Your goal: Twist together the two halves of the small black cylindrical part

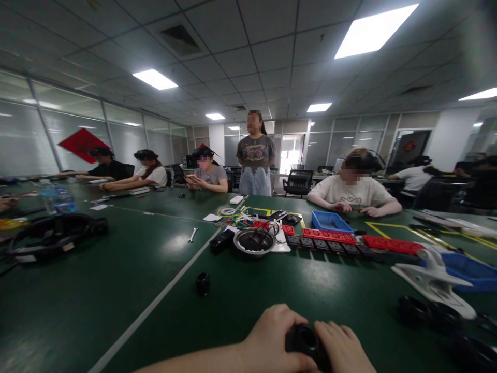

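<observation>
A loose black ring (202,284) stands on the surface (248,290). The left hand (274,339) grips a black fitting (300,340) between thumb and fingers. The fitting lies between both hands, touching each, neither nearer; its opening faces upward, its long axis partly hidden and undetermined. The right hand (344,348) closes against its right side.

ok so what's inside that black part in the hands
The black part shows a dark round opening, but its inside is too dark to make out. The left hand and right hand cover much of its outside.
</observation>
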Tool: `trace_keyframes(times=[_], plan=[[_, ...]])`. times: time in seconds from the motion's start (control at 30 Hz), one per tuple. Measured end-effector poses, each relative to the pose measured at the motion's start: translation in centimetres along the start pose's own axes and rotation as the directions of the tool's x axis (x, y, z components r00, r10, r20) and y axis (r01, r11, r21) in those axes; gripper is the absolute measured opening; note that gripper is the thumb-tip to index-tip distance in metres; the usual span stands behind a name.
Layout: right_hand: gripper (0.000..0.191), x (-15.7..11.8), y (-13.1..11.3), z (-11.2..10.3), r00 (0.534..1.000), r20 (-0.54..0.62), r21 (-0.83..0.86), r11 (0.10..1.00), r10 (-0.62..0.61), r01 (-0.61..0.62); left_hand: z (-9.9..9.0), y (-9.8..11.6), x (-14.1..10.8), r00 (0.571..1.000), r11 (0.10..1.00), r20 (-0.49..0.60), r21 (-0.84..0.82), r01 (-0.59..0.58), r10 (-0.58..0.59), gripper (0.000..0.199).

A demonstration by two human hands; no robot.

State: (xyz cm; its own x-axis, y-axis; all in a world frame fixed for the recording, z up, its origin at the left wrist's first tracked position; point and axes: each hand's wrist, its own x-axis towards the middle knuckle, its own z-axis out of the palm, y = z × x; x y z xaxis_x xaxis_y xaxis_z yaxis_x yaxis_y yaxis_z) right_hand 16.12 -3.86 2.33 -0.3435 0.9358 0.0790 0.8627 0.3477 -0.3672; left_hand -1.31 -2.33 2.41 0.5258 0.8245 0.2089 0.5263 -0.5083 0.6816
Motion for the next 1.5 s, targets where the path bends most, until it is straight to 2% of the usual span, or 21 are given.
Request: trace_keyframes(times=[0.13, 0.23, 0.3, 0.4, 0.53, 0.67, 0.77, 0.87, 0.93, 1.03, 1.13, 1.27, 1.4, 1.5], plan=[[0.043, -0.1, 0.4, -1.5, 0.992, 0.085, 0.174, 0.982, -0.089, 0.073, -0.6, 0.0, 0.1, 0.989, 0.989, 0.101, -0.107, -0.098, 0.109, 0.053], [0.036, -0.1, 1.0, -2.5, 0.973, 0.176, 0.352, 0.933, -0.146, 0.077, -0.9, -0.1, 0.1, 0.984, 0.988, 0.129, -0.11, -0.107, 0.121, 0.052], [0.032, -0.1, 1.3, -2.6, 0.964, 0.23, 0.403, 0.915, -0.134, 0.031, -0.8, 0.0, 0.1, 0.986, 0.992, 0.132, -0.086, -0.089, 0.1, 0.051], [0.033, 0.0, 1.2, -2.0, 0.977, 0.212, 0.339, 0.94, -0.039, -0.036, -0.5, 0.3, 0.0, 0.993, 0.999, 0.116, -0.045, -0.027, 0.032, 0.049], [0.029, -0.3, 0.1, -0.6, 0.999, 0.054, 0.123, 0.992, 0.004, -0.01, -0.2, 0.9, -0.2, 0.996, 0.996, 0.021, 0.019, 0.084, -0.084, 0.049], [0.029, -0.8, -1.1, -0.4, 0.999, -0.035, -0.048, 0.999, -0.004, 0.003, -0.6, 1.3, -0.3, 0.998, 0.998, 0.003, -0.006, 0.062, -0.062, 0.045], [0.037, -1.0, -0.9, -1.1, 0.999, 0.004, 0.057, 0.997, -0.042, 0.042, -1.1, 1.3, -0.2, 0.997, 0.998, 0.081, -0.057, -0.012, 0.017, 0.045], [0.044, -1.0, -0.1, -2.0, 0.989, 0.115, 0.243, 0.968, -0.095, 0.065, -1.5, 0.9, 0.0, 0.983, 0.99, 0.15, -0.116, -0.085, 0.102, 0.047], [0.036, -0.9, 0.5, -2.4, 0.979, 0.161, 0.307, 0.949, -0.128, 0.073, -1.6, 0.7, 0.2, 0.978, 0.984, 0.164, -0.147, -0.102, 0.126, 0.049], [0.029, -0.5, 1.0, -2.5, 0.972, 0.169, 0.347, 0.933, -0.16, 0.093, -1.4, 0.6, 0.4, 0.983, 0.987, 0.163, -0.144, -0.063, 0.087, 0.049], [0.03, -0.2, 1.0, -1.8, 0.984, 0.139, 0.315, 0.947, -0.109, 0.06, -0.7, 1.0, 0.2, 0.992, 0.994, 0.126, -0.109, 0.016, -0.002, 0.045], [0.027, -0.1, 0.4, -0.2, 1.0, 0.016, 0.147, 0.989, 0.003, -0.005, 0.1, 1.7, -0.3, 0.994, 0.994, 0.02, -0.041, 0.104, -0.104, 0.043], [0.024, -0.3, -0.2, 0.5, 0.996, -0.092, -0.013, 1.0, -0.006, 0.005, 0.3, 1.8, -0.5, 0.994, 0.994, -0.029, -0.023, 0.109, -0.11, 0.039], [0.031, -0.4, -0.4, -0.2, 0.997, -0.058, 0.05, 0.997, -0.047, 0.05, 0.0, 1.4, -0.4, 0.998, 0.997, -0.004, -0.06, 0.054, -0.055, 0.041]])
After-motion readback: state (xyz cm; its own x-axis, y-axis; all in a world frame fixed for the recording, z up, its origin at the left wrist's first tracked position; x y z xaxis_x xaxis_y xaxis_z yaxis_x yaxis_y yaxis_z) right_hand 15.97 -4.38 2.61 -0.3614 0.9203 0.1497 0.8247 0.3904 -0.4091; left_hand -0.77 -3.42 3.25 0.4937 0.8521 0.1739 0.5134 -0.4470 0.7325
